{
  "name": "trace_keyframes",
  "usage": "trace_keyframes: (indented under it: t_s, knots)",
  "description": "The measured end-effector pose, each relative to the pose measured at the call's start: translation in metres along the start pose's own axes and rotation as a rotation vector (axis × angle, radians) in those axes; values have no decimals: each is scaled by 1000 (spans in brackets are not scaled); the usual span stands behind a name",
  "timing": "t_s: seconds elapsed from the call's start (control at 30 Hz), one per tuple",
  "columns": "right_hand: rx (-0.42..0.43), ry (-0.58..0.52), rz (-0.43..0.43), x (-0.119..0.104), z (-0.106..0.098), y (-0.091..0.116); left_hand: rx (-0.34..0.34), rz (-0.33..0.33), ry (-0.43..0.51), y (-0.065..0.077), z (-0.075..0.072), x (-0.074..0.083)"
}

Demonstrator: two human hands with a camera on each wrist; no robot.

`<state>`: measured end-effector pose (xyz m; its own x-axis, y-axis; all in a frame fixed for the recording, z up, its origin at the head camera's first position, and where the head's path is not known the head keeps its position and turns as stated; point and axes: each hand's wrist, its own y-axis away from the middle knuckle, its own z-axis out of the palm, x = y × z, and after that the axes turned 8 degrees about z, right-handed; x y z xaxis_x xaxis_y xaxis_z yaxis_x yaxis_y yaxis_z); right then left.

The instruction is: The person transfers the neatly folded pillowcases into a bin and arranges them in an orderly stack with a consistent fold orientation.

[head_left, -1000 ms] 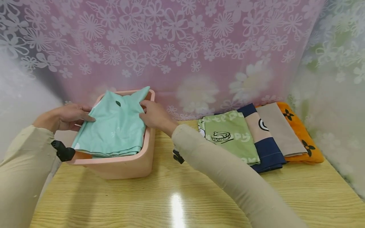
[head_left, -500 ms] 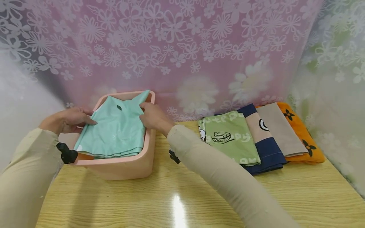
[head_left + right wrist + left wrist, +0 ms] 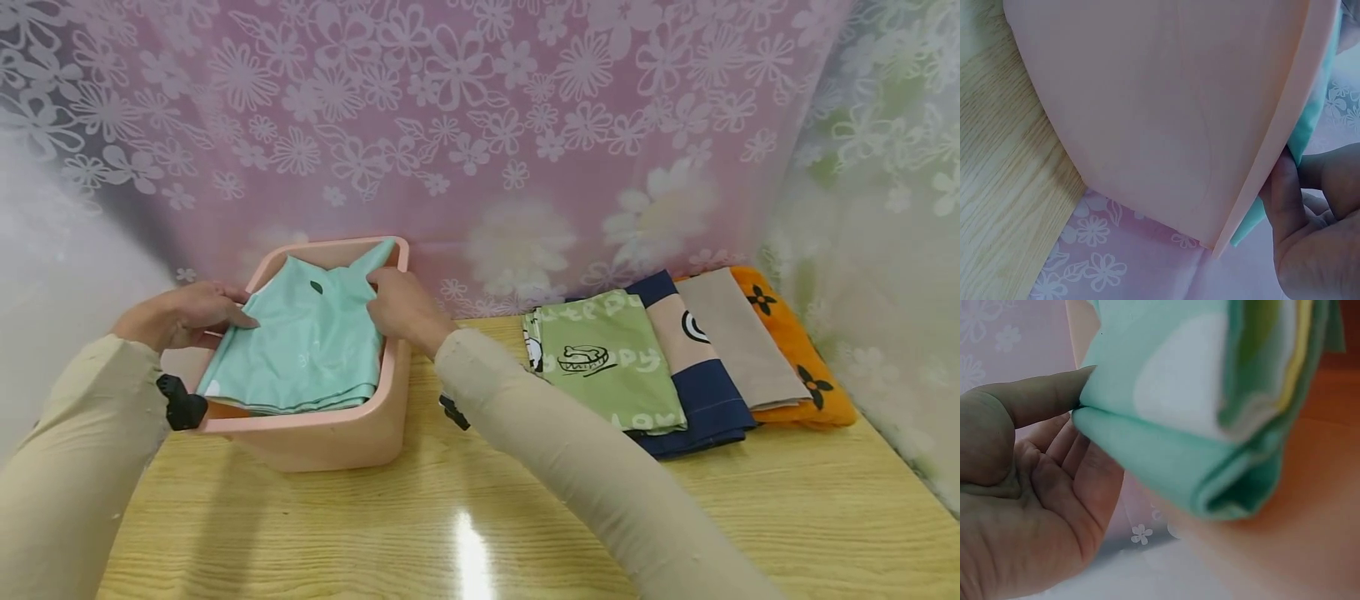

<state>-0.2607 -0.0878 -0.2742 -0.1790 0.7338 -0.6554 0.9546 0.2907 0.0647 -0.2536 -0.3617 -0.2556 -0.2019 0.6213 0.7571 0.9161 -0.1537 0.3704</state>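
Observation:
A folded mint-green cloth (image 3: 300,350) with a small dark leaf mark lies in the mouth of a pink plastic bin (image 3: 330,442). My left hand (image 3: 187,315) pinches the cloth's left edge between thumb and fingers. In the left wrist view the thumb of that hand (image 3: 1029,481) presses on the layered, rolled fold of the cloth (image 3: 1141,450). At the opposite side, my right hand (image 3: 405,308) pinches the cloth near the bin's right rim. The right wrist view has the right hand's fingers (image 3: 1285,200) at the rim, partly hiding the cloth (image 3: 1307,125).
To the right on the wooden table (image 3: 360,533) lie a folded green printed cloth (image 3: 611,358), a navy and beige one (image 3: 705,392), a grey-beige one (image 3: 742,342) and an orange one (image 3: 817,375). A pink floral curtain (image 3: 480,150) hangs behind.
Both hands and the mint cloth have sunk slightly lower into the bin, and the left hand has shifted a little to the right. The grip on both sides stays the same.

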Motion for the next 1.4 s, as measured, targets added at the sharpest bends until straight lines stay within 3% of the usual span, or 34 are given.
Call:
trace_keyframes:
  t_s: [0.2, 0.53, 0.63, 0.77, 0.9, 1.2, 1.4]
  knots:
    - [25, 50, -3, -1, 1, -2, -24, -16, -68, -4, 2, 8]
    - [72, 108, -73, 1, 2, 3, 1, -13, -64, -2, 5, 10]
    - [71, 51, -114, 4, 3, 4, -5, -3, -84, 0, 9, 13]
    - [16, -96, -153, 10, 3, 6, -73, 5, -110, 5, 14, 19]
    - [-46, -117, -192, 15, 1, 9, -125, 10, -153, 8, 19, 22]
    - [-169, -96, -388, 27, -11, 19, -86, 122, -261, 16, 36, 32]
    - [-228, -38, -422, 41, -31, 27, -47, 232, -285, 21, 54, 46]
